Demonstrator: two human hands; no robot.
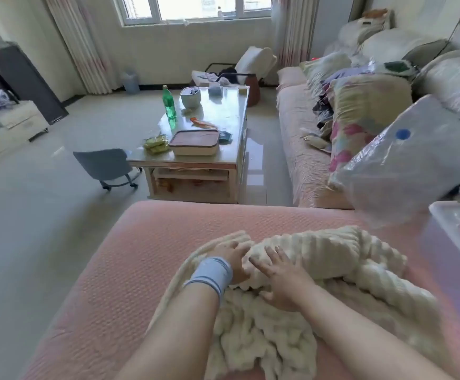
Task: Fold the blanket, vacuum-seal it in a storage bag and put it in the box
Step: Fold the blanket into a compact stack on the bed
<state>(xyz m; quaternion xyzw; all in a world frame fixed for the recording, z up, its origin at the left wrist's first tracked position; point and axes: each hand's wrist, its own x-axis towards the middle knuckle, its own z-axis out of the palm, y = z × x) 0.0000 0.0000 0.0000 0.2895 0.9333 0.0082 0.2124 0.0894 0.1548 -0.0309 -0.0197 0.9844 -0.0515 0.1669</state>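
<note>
A cream ribbed fluffy blanket [319,259] lies bunched on the pink sofa cushion [130,270] in front of me. My left hand [233,260], with a blue wristband, grips a fold at the blanket's left end. My right hand [281,275] lies flat with spread fingers on the rolled part beside it. A clear plastic storage bag [412,163] with a blue valve leans on the sofa to the upper right. A translucent plastic box [453,237] sits at the right edge, with something pink inside.
A glass-topped coffee table [223,157] stands ahead with a green bottle [169,104], a lidded tray [194,142] and a bucket [190,97]. A small blue chair [104,167] sits left of it. The long sofa [302,149] at right is piled with pillows and clothes.
</note>
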